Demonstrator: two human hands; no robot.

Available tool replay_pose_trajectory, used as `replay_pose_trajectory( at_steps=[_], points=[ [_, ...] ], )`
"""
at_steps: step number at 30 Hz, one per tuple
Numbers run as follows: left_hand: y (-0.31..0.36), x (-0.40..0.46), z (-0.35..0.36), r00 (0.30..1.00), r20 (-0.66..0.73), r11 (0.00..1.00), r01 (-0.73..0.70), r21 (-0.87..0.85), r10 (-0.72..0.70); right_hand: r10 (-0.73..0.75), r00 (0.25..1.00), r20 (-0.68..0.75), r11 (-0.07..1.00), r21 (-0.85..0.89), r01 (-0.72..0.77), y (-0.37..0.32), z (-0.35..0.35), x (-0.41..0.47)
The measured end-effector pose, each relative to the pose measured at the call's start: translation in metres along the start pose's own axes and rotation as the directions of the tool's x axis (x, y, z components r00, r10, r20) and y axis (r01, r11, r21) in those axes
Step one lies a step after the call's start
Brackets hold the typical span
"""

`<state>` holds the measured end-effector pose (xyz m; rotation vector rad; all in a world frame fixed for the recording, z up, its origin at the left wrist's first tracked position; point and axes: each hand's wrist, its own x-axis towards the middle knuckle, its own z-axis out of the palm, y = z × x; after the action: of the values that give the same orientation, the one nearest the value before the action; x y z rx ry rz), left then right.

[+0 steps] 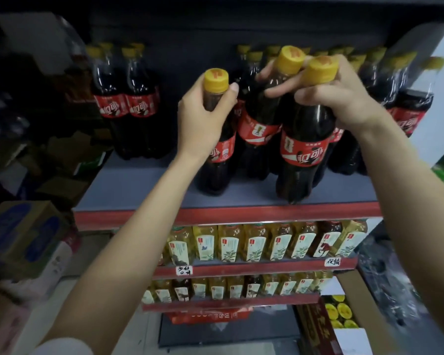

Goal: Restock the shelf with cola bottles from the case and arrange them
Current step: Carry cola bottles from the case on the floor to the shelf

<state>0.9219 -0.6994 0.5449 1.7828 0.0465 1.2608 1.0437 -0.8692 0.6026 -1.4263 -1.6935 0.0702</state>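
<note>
My left hand (205,111) wraps the neck of one cola bottle (217,139) just under its yellow cap, fingers curled tight, the bottle standing on the top shelf (139,190). My right hand (344,98) grips two bottles at once by their necks: a front bottle (305,149) at the shelf's edge and a tilted bottle (262,119) just behind it, fingers threaded between the caps. More cola stands in rows at the back, a pair (128,103) to the left. Below, two shelves hold tea bottles (254,244). Cardboard boxes (23,237) sit at lower left.
</note>
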Motion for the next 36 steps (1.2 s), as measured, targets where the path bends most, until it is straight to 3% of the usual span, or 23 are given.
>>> replay_pose_trajectory(
  at_steps=[7,14,20,25,28,31,33,36],
  points=[
    [-0.022,0.025,0.001,0.989,-0.063,0.99,0.136,0.036,-0.133,0.144,0.989,-0.029,0.989,0.044,-0.143,0.027,0.01,0.013],
    [-0.042,0.001,-0.013,0.97,0.083,0.974,0.224,0.043,-0.227,0.281,0.948,-0.15,0.959,0.025,-0.281,0.034,0.032,0.027],
    [-0.042,-0.02,-0.018,0.946,0.06,0.947,0.317,0.041,-0.319,0.26,0.948,-0.182,0.933,-0.206,-0.295,0.033,0.042,0.043],
    [-0.041,-0.03,0.004,0.938,0.061,0.938,0.344,-0.029,-0.342,0.241,0.927,-0.288,0.931,-0.203,-0.305,0.033,0.046,0.038],
    [-0.04,-0.03,0.009,0.936,0.047,0.936,0.35,-0.036,-0.348,0.153,0.843,-0.515,0.942,-0.182,-0.283,0.032,0.044,0.021],
    [-0.041,-0.03,0.015,0.93,0.052,0.93,0.366,-0.039,-0.364,0.138,0.653,-0.744,0.937,-0.115,-0.328,0.038,0.039,0.003],
    [-0.042,-0.03,0.022,0.928,0.05,0.927,0.372,-0.055,-0.369,0.166,0.57,-0.805,0.927,-0.07,-0.368,0.044,0.034,-0.001],
    [-0.041,-0.032,0.036,0.927,0.037,0.925,0.376,-0.061,-0.374,0.129,0.568,-0.813,0.887,-0.162,-0.432,0.048,0.028,0.004]
  ],
)
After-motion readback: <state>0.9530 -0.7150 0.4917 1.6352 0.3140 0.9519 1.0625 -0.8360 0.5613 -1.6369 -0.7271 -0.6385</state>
